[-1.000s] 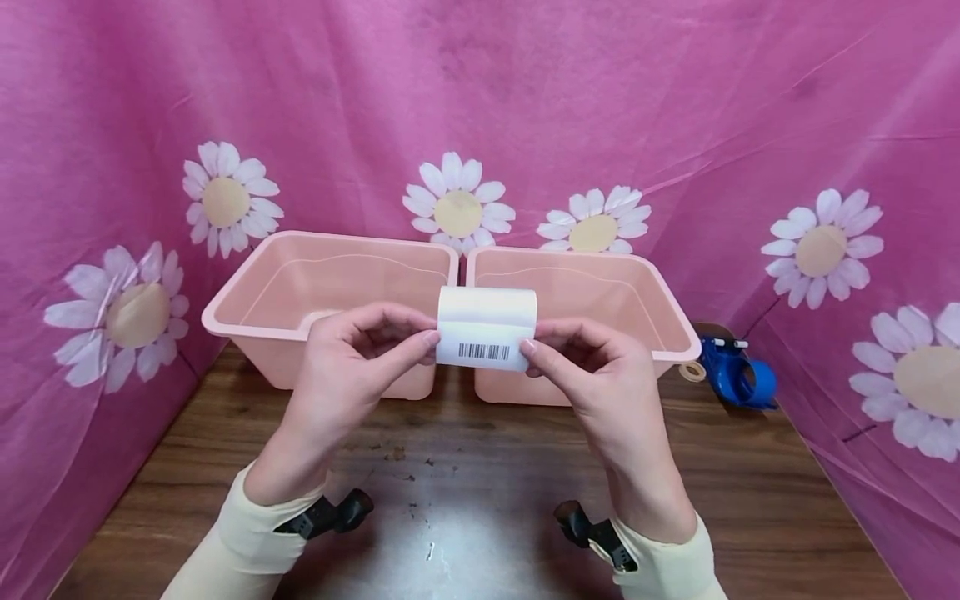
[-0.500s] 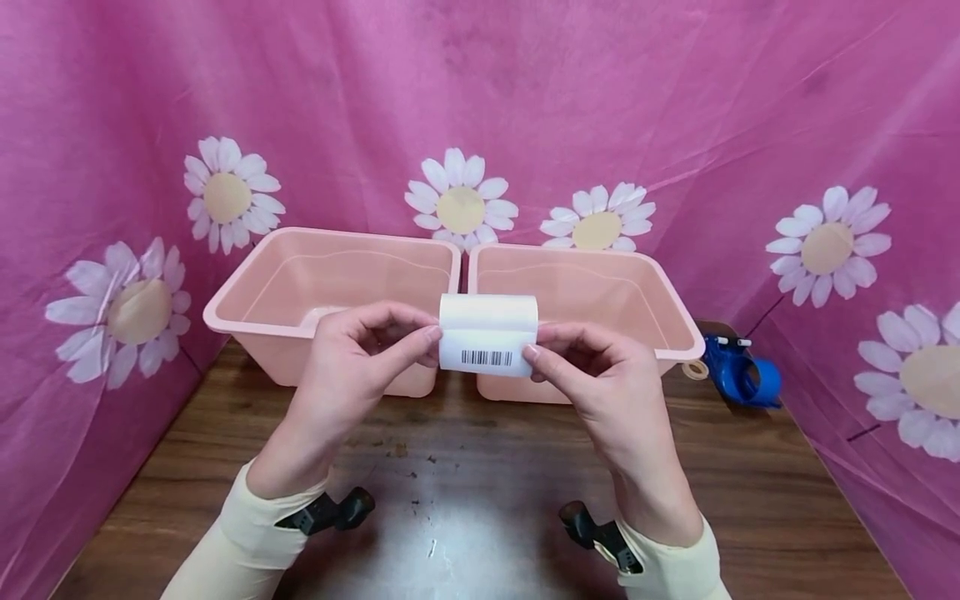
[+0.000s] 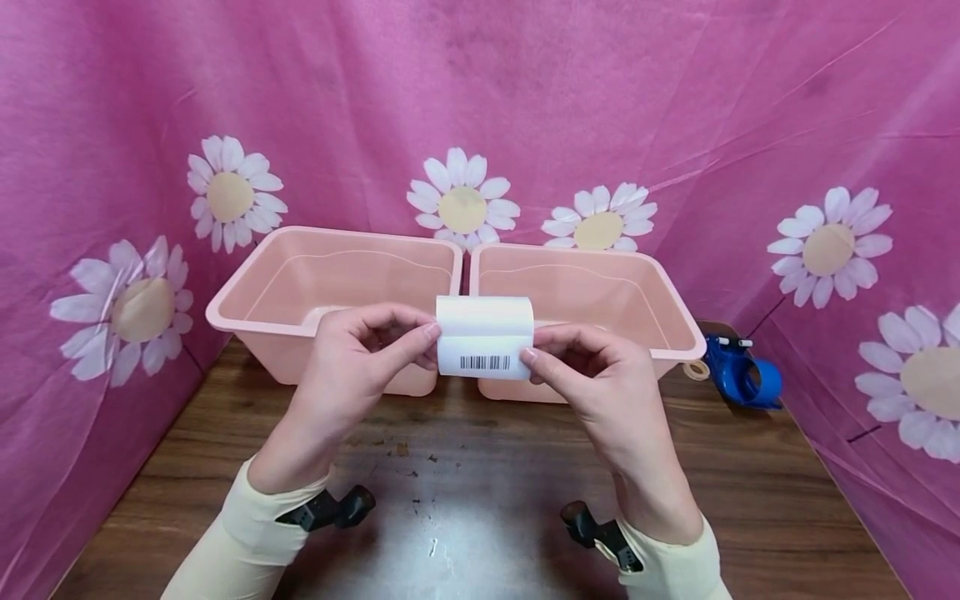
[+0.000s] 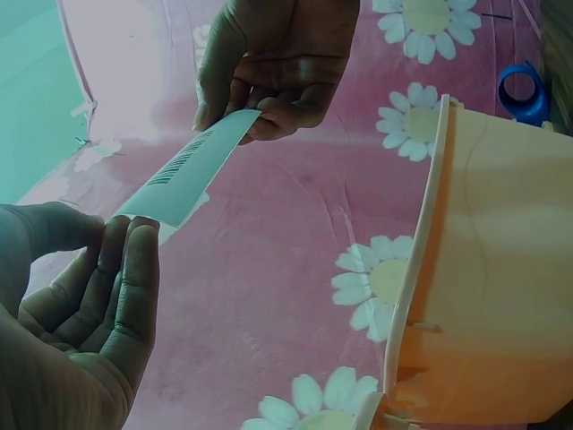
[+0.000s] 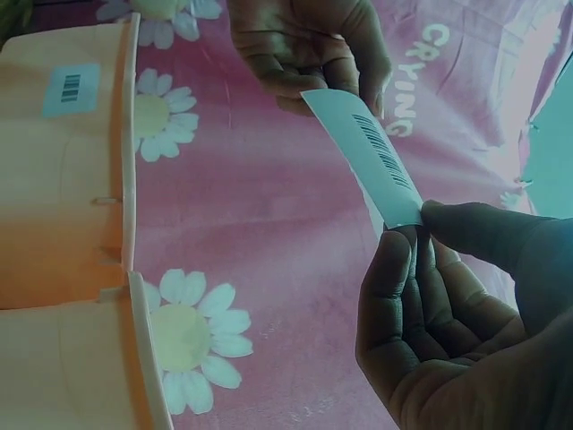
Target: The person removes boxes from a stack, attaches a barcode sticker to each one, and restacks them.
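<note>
A white paper label strip (image 3: 485, 337) printed with a barcode is held level between both hands, above the table and in front of the two pink bins. At its left edge my left hand (image 3: 360, 354) pinches it between thumb and fingers. My right hand (image 3: 600, 375) pinches the opposite edge the same way. The label bows slightly, and a crease line crosses it above the barcode. Both wrist views show the strip (image 4: 183, 175) stretched between the fingertips. Behind the hands stand the left bin (image 3: 258, 325) and the right bin (image 3: 675, 321).
A similar barcode label (image 5: 70, 88) is stuck on the left bin's outer wall in the right wrist view. At the right lie a blue tape dispenser (image 3: 742, 375) and a small tape ring (image 3: 696, 369). A flowered pink cloth (image 3: 480, 83) hangs behind the wooden table (image 3: 480, 492).
The label and both hands have dipped very slightly in the head view. The grip of both hands looks the same, and the bins have stayed in place.
</note>
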`<state>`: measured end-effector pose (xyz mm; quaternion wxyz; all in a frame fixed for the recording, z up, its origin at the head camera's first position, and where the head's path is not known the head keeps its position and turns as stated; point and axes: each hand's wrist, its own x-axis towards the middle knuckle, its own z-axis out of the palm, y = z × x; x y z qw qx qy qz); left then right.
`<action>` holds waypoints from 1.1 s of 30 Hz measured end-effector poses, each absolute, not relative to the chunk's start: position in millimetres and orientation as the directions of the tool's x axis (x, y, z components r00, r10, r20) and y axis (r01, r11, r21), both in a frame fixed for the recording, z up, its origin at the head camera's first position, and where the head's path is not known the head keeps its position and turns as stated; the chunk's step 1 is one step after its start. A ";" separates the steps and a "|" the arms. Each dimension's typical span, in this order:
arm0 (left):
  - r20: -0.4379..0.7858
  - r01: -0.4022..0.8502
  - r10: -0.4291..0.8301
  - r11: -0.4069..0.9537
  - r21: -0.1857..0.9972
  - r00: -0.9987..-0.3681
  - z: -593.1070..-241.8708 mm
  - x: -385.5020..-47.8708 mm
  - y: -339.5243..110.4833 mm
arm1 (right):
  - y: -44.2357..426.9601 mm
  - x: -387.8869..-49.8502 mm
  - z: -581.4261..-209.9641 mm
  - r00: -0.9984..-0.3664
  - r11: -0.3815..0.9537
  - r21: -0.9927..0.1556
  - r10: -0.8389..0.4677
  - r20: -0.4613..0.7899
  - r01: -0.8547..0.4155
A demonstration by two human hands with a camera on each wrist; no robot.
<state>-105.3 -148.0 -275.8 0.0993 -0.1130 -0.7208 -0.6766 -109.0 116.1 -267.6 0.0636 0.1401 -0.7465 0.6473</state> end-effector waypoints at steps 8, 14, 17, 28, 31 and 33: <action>0.392 0.389 -0.123 0.050 0.920 -0.912 -282.1 -106.4 -139.0 | 95.3 -100.3 -277.3 -0.891 0.159 -0.887 0.071 0.448 -0.433; 0.476 0.485 -0.147 -0.028 0.874 -0.867 -287.9 -98.8 -124.0 | 76.8 -84.4 -286.5 -0.739 0.295 -0.703 -0.016 0.673 -0.647; 0.493 0.500 -0.090 -0.088 0.862 -0.865 -288.6 -95.8 -119.7 | 73.0 -81.4 -287.1 -0.699 0.333 -0.650 -0.042 0.713 -0.683; 0.577 0.576 0.043 -0.026 0.817 -0.816 -291.6 -93.8 -117.4 | 70.0 -76.4 -287.3 -0.722 0.295 -0.678 -0.065 0.689 -0.674; 0.599 0.600 0.049 0.010 0.800 -0.799 -291.3 -93.7 -117.4 | 69.7 -75.7 -287.2 -0.735 0.273 -0.697 -0.063 0.675 -0.664; 0.608 0.610 0.055 0.027 0.792 -0.792 -290.7 -93.1 -117.4 | 69.7 -75.5 -287.3 -0.741 0.261 -0.705 -0.060 0.669 -0.659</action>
